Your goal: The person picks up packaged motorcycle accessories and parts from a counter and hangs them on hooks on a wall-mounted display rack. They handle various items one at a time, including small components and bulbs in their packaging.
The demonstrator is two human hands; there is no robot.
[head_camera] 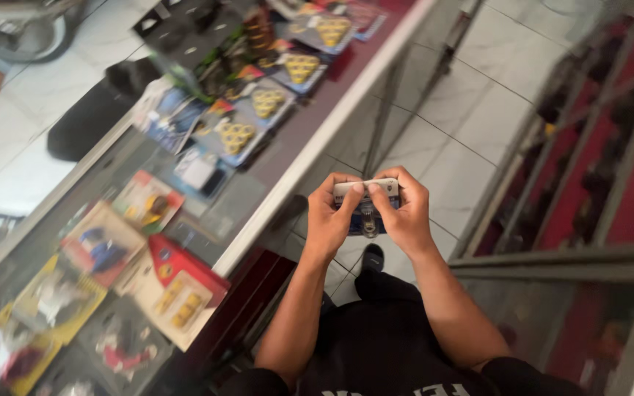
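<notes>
Both my hands hold one small blister package [365, 207] in front of me, above the tiled floor. The package has a pale top strip and a blue card with a small metal part under clear plastic. My left hand [329, 217] grips its left end, thumb on the top strip. My right hand [407, 209] grips the right end, thumb pressed on the same strip. My forearms reach up from my dark shirt at the bottom of the view.
A glass display counter [299, 163] with a white edge runs along my left, filled with packaged parts, some with yellow rollers [238, 136]. A red box [176, 265] lies inside it. A metal-framed glass case [566, 258] with red shelves stands at right. My dark shoe [373, 259] rests on white tiles.
</notes>
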